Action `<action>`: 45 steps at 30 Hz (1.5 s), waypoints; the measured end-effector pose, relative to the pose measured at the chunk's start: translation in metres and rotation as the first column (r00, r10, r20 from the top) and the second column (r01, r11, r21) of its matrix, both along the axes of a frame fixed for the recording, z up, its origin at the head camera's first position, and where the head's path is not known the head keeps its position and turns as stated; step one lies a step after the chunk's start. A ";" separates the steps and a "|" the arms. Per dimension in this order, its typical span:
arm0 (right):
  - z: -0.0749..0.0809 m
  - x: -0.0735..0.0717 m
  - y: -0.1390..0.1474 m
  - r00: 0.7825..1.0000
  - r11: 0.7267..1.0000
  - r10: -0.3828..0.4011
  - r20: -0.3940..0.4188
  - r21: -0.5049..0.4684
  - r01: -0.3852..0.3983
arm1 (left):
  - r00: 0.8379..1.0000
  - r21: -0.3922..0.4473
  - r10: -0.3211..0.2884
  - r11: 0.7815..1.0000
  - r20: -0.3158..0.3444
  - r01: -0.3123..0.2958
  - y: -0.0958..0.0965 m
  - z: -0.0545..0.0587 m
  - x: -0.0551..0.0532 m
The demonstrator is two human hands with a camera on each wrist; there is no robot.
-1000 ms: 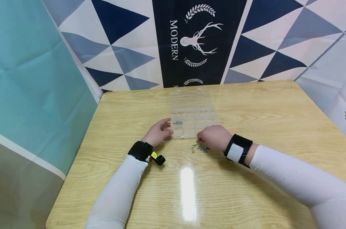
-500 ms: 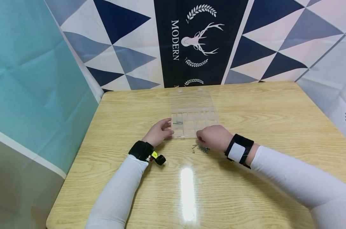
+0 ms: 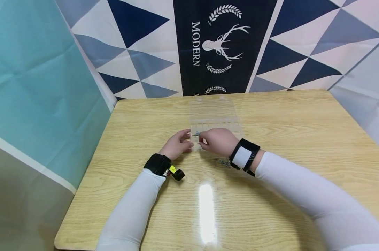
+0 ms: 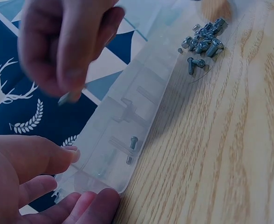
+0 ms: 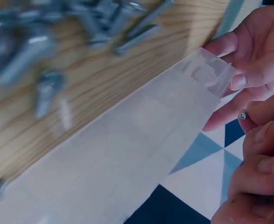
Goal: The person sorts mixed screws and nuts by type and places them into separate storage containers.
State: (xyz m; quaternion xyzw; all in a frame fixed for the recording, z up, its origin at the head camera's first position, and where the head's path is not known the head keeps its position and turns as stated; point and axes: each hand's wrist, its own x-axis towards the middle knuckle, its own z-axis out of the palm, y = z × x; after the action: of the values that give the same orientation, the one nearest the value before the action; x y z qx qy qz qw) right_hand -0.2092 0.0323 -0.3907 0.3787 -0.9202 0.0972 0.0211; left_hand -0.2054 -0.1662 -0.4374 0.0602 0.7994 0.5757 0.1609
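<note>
A clear plastic compartment box (image 3: pixel 212 111) lies with its lid folded back. My left hand (image 3: pixel 174 144) holds its left end, the thumb on one side and fingers on the other in the left wrist view. Over the left compartments, my right hand (image 3: pixel 220 141) pinches a small metal screw (image 4: pixel 71 97) between thumb and fingertips. Only one end of that screw shows. Some screws (image 3: pixel 195 134) lie in a left compartment, partly behind the right hand. Through the near wall, the left wrist view shows another screw (image 4: pixel 132 150).
A pile of loose screws (image 4: pixel 204 39) lies on the wooden table (image 3: pixel 139 118) just in front of the box, partly under the right wrist. A patterned cloth (image 3: pixel 152 42) hangs behind the table, with a teal panel (image 3: pixel 36 76) to the left.
My right hand has moved left from beside the screw pile to above the left compartments, carrying a screw. The left hand stays at the box's end. The head view has shifted slightly.
</note>
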 end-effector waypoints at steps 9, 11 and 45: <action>-0.009 -0.009 -0.010 0.999 1.000 -0.021 0.048 0.021 0.020 | 1.000 -0.029 0.002 1.000 -0.006 -0.002 0.002 -0.003 -0.003; -0.011 -0.010 -0.011 0.999 0.999 -0.017 0.049 0.028 0.015 | 1.000 -0.032 0.002 0.999 -0.005 -0.002 0.001 -0.002 -0.002; -0.022 0.026 0.042 0.998 0.996 0.042 0.048 0.073 -0.046 | 1.000 -0.031 0.011 0.999 0.008 -0.011 0.003 -0.001 0.001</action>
State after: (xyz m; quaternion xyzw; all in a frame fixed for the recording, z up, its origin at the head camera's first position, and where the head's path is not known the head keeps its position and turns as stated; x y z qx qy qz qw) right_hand -0.1827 0.0740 -0.4129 0.3970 -0.9148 0.0721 -0.0165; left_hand -0.2046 -0.1636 -0.4386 0.0509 0.8078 0.5644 0.1620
